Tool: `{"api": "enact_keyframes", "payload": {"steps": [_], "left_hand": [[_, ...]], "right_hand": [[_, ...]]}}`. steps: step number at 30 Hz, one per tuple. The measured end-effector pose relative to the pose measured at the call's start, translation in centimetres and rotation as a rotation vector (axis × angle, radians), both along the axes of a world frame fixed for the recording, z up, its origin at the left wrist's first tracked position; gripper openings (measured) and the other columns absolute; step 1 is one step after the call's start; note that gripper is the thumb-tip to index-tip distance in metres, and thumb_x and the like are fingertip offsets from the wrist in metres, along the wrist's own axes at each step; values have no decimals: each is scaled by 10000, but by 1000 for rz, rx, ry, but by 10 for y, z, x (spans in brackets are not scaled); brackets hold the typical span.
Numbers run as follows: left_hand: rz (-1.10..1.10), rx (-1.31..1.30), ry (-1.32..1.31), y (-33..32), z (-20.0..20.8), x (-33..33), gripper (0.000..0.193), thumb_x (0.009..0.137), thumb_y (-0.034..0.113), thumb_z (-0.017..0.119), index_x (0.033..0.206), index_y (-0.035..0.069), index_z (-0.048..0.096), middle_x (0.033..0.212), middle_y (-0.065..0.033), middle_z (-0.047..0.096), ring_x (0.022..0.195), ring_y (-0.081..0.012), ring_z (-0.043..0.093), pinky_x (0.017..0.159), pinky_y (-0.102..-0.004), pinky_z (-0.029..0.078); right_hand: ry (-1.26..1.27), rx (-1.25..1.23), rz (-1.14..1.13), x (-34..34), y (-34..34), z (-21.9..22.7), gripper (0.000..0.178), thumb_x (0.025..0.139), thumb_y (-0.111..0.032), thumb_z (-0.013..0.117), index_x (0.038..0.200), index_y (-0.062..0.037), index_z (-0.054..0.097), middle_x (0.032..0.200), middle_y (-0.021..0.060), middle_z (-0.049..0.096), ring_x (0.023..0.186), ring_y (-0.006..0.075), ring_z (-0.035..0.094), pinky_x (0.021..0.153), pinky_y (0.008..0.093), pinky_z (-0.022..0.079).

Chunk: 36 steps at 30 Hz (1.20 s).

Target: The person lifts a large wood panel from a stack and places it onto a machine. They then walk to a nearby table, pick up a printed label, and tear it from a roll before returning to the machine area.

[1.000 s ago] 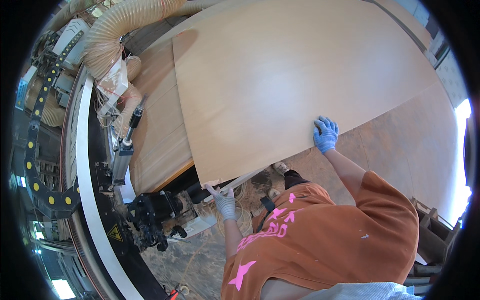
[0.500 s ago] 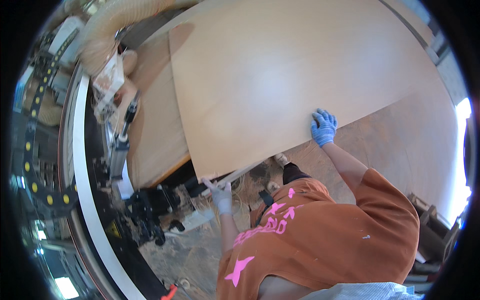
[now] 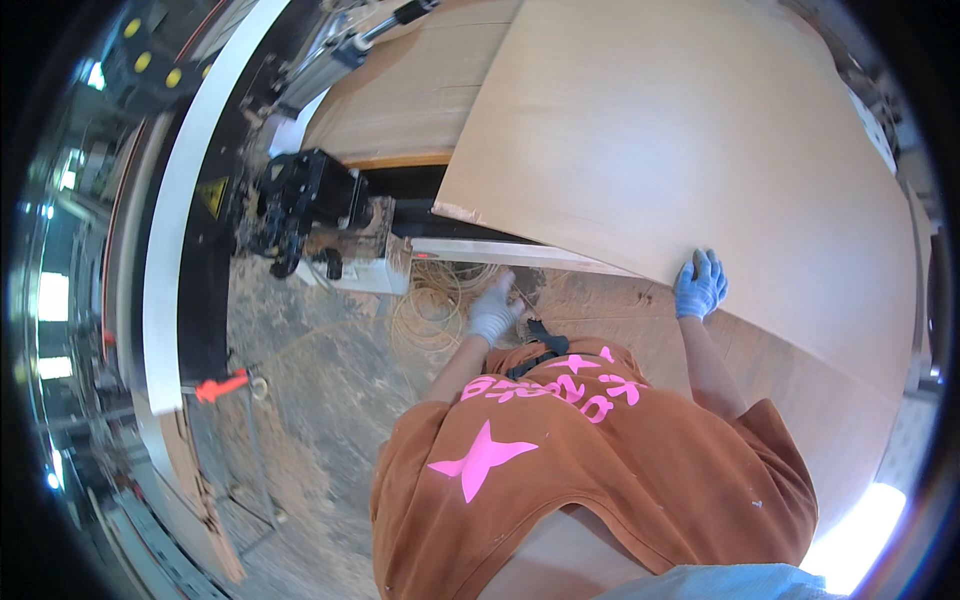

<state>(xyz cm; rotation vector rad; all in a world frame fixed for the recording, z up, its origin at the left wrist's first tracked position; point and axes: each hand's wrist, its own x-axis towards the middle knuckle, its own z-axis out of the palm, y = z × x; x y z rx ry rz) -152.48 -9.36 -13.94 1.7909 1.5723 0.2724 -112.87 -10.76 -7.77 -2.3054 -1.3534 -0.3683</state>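
A: Head view, where's the panel (image 3: 650, 130)?
B: Big & tan, upper ctr to R of frame. Near edge slants from a corner L of ctr down to mid-R.
A: R hand (image 3: 702, 284)?
B: Blue glove, R of ctr, fingers over that near edge. Thumb's hidden, so can't tell if it's pinching or just resting. Panel spreads up-frame from it.
A: L hand (image 3: 494, 310)?
B: Approx ctr, pale glove, fingers loosely apart, nothing seen in it. Off the panel; corner's up-L of it. So R hand's the nearer, i.e. touching.
A: Long axis?
B: Can't tell, top's cut off.
A: Nearby?
B: Coiled line (image 3: 428, 318) just L of L hand; black machine unit (image 3: 310, 195) upper L.
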Motion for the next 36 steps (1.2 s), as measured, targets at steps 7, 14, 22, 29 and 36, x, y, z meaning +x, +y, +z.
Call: {"api": "enact_keyframes", "payload": {"steps": [7, 14, 22, 29, 36], "left_hand": [[178, -545, -5, -145, -155, 27, 590, 826, 364, 535, 1316, 57, 417, 1332, -169, 462, 1232, -310, 437, 1019, -369, 343], [655, -404, -179, -269, -136, 22, 586, 823, 395, 559, 1290, 54, 464, 1242, -162, 544, 1141, -315, 515, 976, -351, 388], [1123, -365, -283, -360, -82, 6, 511, 824, 378, 572, 1228, 69, 517, 1114, -161, 603, 1020, -283, 578, 887, -332, 433], [1101, -393, -399, -435, -98, -75, 517, 805, 411, 587, 1212, 95, 541, 1108, -162, 602, 1009, -284, 581, 883, -331, 433], [1599, -220, -322, -595, -75, -179, 522, 791, 407, 592, 1210, 97, 551, 1086, -173, 628, 1018, -284, 601, 871, -339, 449]], "right_hand": [[-7, -42, 348, 14, -20, -2, 329, 790, -265, 598, 1109, -184, 617, 1271, 68, 523, 1225, 256, 419, 1039, 447, 250], [-28, -160, 743, -12, -45, 2, 492, 749, -259, 627, 1225, -186, 529, 1365, 98, 413, 1296, 302, 326, 1094, 496, 155], [25, -503, 1051, -88, -63, -21, 521, 720, -257, 642, 1220, -179, 520, 1377, 103, 388, 1281, 305, 332, 1087, 494, 185], [78, -1414, 1261, -231, -135, -76, 456, 820, -389, 562, 1191, -124, 567, 1177, 148, 590, 1072, 315, 566, 934, 371, 424], [215, -1477, 1352, -398, -203, -104, 384, 839, -326, 556, 1143, -96, 607, 1129, 150, 616, 1063, 299, 577, 925, 355, 430]]}}
